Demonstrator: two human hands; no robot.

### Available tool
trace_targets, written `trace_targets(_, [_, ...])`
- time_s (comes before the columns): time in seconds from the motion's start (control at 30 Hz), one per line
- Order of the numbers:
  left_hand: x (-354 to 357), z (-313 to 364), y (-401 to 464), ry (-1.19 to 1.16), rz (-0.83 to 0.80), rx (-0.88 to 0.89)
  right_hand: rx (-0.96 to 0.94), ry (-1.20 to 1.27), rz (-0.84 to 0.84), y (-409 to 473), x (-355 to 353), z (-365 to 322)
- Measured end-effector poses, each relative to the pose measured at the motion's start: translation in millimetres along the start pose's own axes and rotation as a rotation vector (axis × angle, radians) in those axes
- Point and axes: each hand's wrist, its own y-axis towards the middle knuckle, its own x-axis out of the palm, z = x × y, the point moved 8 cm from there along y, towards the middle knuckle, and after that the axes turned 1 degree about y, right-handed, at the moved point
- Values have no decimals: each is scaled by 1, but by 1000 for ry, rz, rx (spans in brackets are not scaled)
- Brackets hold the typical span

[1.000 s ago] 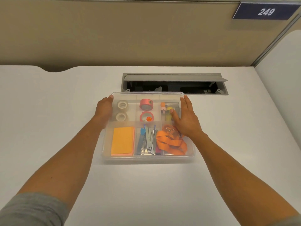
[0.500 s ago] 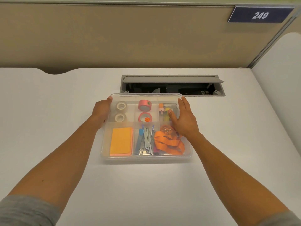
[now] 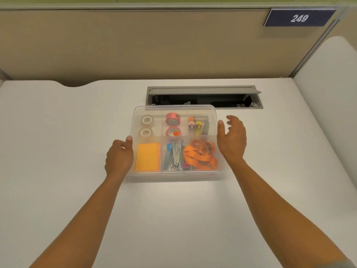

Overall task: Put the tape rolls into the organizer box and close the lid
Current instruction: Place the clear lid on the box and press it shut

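Note:
A clear plastic organizer box (image 3: 173,176) sits on the white desk with its translucent lid (image 3: 174,108) lying flat over it. Through the lid I see two clear tape rolls (image 3: 146,119) in the back left compartment and two pink tape rolls (image 3: 172,118) in the back middle one. My left hand (image 3: 118,158) rests against the box's left side, thumb on the rim, fingers curled. My right hand (image 3: 232,139) hovers just off the box's right side, fingers apart, holding nothing.
Orange sticky notes (image 3: 147,159), pens and clips (image 3: 174,157), an orange lanyard (image 3: 201,158) and markers (image 3: 198,125) fill the other compartments. An open grey cable hatch (image 3: 204,97) lies behind the box. A beige partition (image 3: 135,43) stands at the desk's back.
Both hands have come off the lid's top: the left slid back along the left side, the right lifted away to the right of the box.

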Motion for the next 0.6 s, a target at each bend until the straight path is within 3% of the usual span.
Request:
trace_targets(0.2, [1,-9,-33,78,110,65,288,-82,-126,-52,6,43])
trace_targets(0.4, [7,-9,-38,-97,100,90,302,-79,-192,-60,18,45])
trace_targets(0.6, [7,-6,-38,-250,53,143,295,74,-150,-61,19,46])
